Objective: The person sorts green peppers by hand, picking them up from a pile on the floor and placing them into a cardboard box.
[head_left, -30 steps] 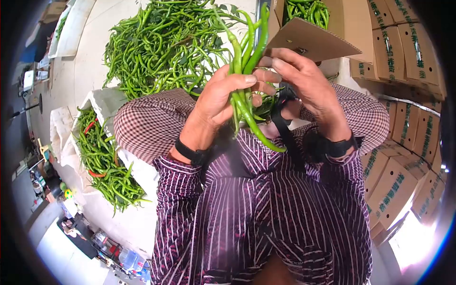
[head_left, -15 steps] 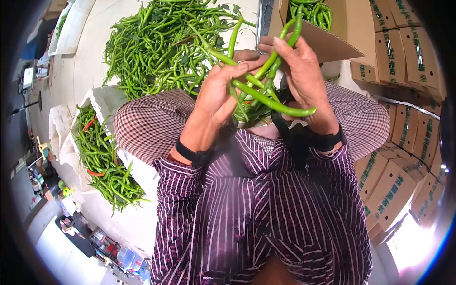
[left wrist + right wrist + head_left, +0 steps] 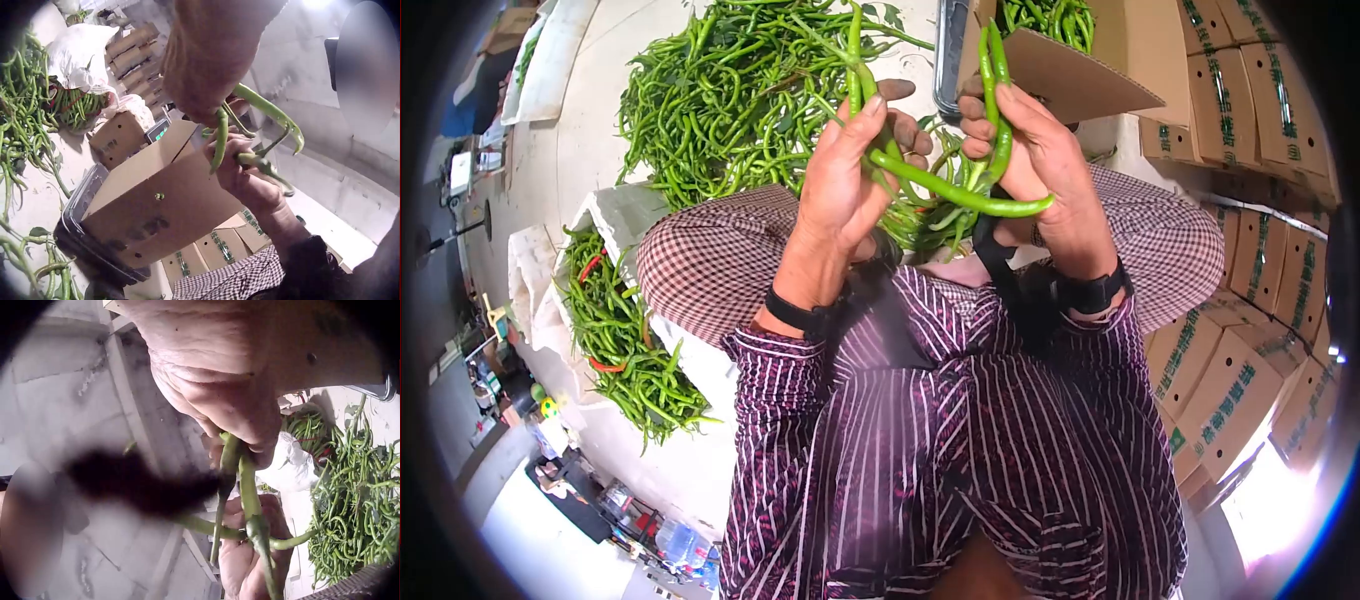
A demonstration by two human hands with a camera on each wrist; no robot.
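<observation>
In the head view my left hand grips a few long green chili peppers between thumb and fingers. One of them, a long curved chili pepper, sticks out sideways and passes in front of the other palm. My right hand pinches two chili peppers side by side, tips up, thumb against them. The hands are a short way apart, over a small heap of peppers at the lap. In the right wrist view, stem ends point down from the right hand.
A large pile of green peppers covers the floor ahead. An open carton with peppers inside stands at front right by a dark tray. A white sack of peppers lies left. Stacked cartons line the right side.
The peppers were bunched in the left hand, with the right hand's fingers touching them. The right hand has drawn two away, and the hands have moved apart.
</observation>
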